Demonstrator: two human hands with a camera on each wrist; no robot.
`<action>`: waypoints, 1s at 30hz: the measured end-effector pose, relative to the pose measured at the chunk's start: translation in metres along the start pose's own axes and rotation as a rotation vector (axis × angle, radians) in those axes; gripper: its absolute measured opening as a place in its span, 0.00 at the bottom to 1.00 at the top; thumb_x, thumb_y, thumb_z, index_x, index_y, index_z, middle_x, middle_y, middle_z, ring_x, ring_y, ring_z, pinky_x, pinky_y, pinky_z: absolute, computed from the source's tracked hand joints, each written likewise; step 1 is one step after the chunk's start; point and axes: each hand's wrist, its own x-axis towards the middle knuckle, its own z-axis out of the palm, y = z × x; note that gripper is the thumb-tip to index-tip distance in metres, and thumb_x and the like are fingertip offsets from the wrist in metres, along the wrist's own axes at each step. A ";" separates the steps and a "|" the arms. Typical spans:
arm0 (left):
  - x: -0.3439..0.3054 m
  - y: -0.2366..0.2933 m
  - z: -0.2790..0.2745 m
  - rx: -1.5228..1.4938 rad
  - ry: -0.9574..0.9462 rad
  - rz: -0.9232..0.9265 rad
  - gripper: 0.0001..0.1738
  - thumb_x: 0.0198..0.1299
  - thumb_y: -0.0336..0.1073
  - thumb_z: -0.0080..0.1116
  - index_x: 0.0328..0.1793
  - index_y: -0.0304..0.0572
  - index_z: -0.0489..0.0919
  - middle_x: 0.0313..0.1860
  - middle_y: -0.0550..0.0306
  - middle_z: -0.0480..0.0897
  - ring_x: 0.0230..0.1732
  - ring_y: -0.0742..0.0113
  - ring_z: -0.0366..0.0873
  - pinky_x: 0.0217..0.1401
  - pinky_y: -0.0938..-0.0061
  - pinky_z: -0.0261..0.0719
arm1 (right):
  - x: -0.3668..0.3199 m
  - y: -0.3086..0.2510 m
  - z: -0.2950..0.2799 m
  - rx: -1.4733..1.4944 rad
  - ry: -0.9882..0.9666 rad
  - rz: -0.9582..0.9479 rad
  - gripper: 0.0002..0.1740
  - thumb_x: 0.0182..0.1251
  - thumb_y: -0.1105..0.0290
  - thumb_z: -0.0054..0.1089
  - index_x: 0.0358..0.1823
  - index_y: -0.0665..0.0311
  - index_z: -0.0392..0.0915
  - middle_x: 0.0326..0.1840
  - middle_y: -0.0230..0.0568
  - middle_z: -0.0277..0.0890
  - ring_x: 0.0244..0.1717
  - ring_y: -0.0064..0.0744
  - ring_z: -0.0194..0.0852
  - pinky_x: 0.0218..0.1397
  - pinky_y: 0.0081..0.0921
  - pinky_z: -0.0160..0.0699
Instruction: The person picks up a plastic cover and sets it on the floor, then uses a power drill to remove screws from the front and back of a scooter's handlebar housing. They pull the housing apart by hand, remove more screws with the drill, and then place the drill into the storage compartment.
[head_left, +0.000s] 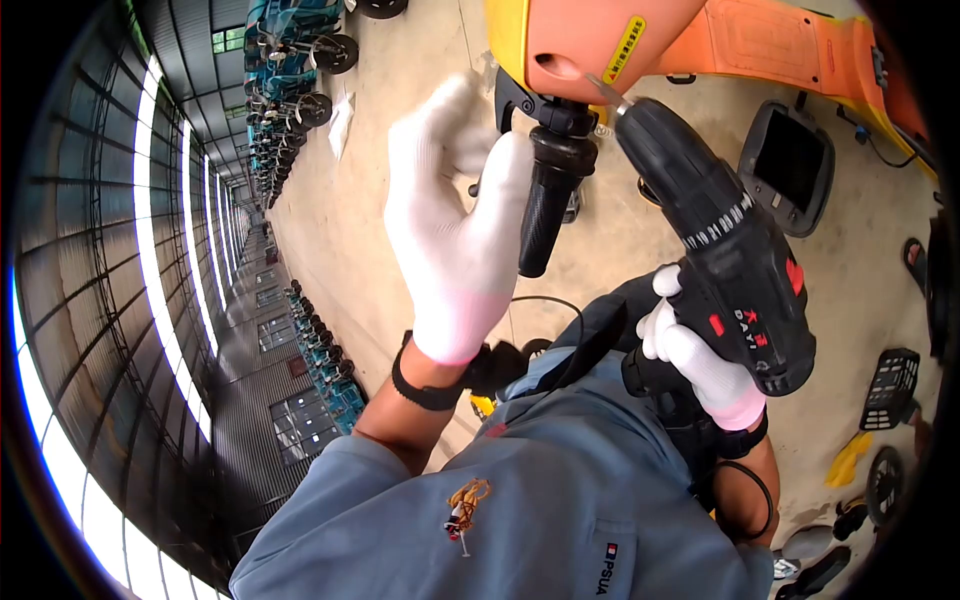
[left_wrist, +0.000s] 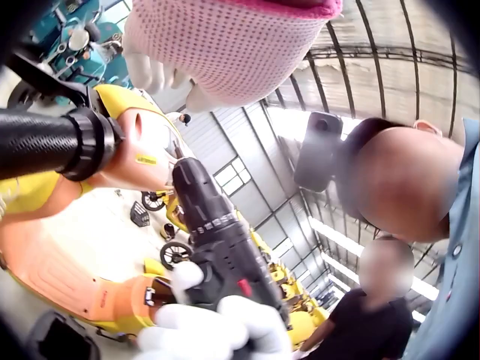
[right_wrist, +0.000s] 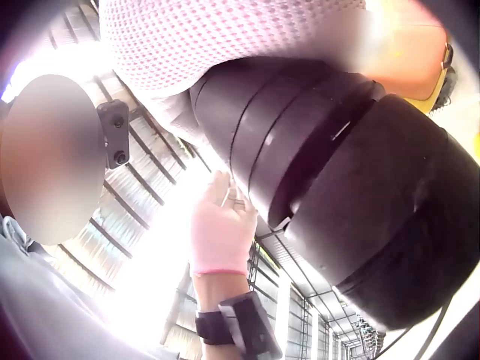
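Currently, left hand point(head_left: 455, 225): fingers loosely parted, empty, left of handlebar grip point(head_left: 544, 210).
Right hand point(head_left: 700, 362): curled round power drill point(head_left: 730, 240).
Orange panel point(head_left: 585, 45): far side.

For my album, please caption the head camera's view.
Right hand gripping a black drill, open left hand near a handlebar grip.

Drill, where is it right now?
In the head view, the drill is on the right side, gripped in the right hand, near the orange panel.
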 end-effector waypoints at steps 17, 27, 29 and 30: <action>0.011 -0.051 0.041 0.143 -0.149 0.206 0.54 0.50 0.31 0.74 0.78 0.22 0.52 0.70 0.29 0.64 0.73 0.39 0.63 0.76 0.58 0.62 | 0.024 -0.024 0.048 0.348 0.191 0.230 0.21 0.61 0.85 0.51 0.57 0.77 0.69 0.24 0.36 0.72 0.26 0.26 0.73 0.38 0.27 0.77; 0.009 -0.053 0.048 0.138 -0.095 0.203 0.52 0.51 0.29 0.72 0.78 0.22 0.52 0.71 0.29 0.63 0.74 0.37 0.61 0.77 0.55 0.60 | 0.017 -0.036 0.051 0.655 0.119 0.367 0.18 0.64 0.83 0.56 0.56 0.76 0.73 0.30 0.37 0.77 0.32 0.24 0.79 0.42 0.24 0.80; 0.010 -0.053 0.049 0.146 -0.091 0.215 0.52 0.51 0.29 0.71 0.78 0.22 0.52 0.71 0.28 0.62 0.73 0.37 0.61 0.77 0.55 0.59 | 0.015 -0.039 0.053 0.694 0.109 0.374 0.18 0.65 0.83 0.55 0.57 0.76 0.72 0.28 0.37 0.77 0.32 0.25 0.79 0.43 0.25 0.80; 0.010 -0.052 0.050 0.158 -0.083 0.212 0.51 0.51 0.28 0.71 0.78 0.22 0.52 0.71 0.28 0.62 0.73 0.36 0.61 0.77 0.55 0.59 | 0.014 -0.038 0.057 0.778 0.106 0.370 0.19 0.66 0.82 0.54 0.59 0.77 0.70 0.29 0.38 0.77 0.32 0.27 0.79 0.43 0.26 0.80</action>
